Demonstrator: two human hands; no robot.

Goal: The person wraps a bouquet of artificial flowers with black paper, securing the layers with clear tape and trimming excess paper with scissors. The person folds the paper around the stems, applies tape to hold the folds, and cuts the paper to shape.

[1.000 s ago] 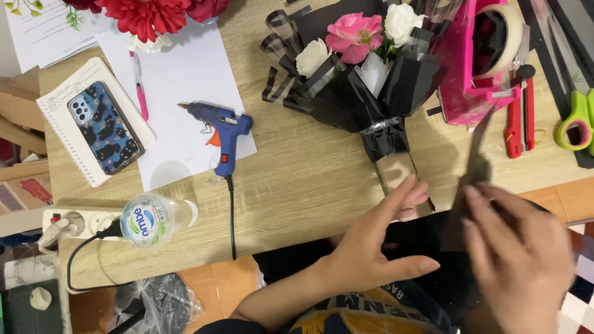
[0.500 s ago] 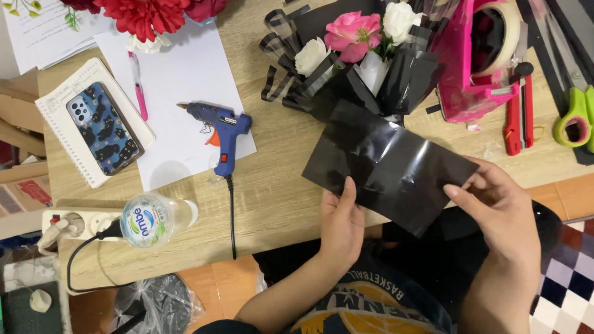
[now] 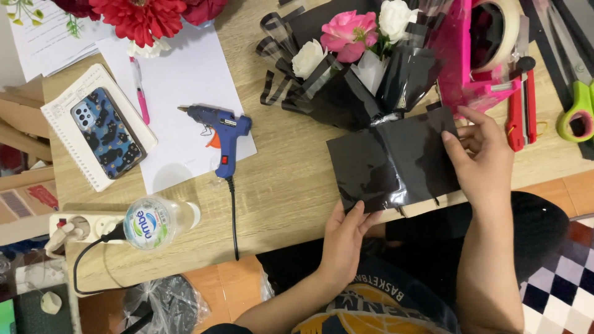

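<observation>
A cluttered wooden surface (image 3: 297, 185), glue gun (image 3: 219, 127) at centre left. Both hands pinch a black sheet (image 3: 390, 158) right of centre: left hand (image 3: 346, 238) its lower edge, right hand (image 3: 479, 161) its right edge, just below the bouquet (image 3: 359, 55). Seemingly wrapping; next needs careful alignment against the bouquet.

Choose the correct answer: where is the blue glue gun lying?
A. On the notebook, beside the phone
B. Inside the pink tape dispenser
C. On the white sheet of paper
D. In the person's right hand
C: the glue gun lies on the white paper, its cord running down over the table; both hands, left and right, hold the black sheet.
</observation>
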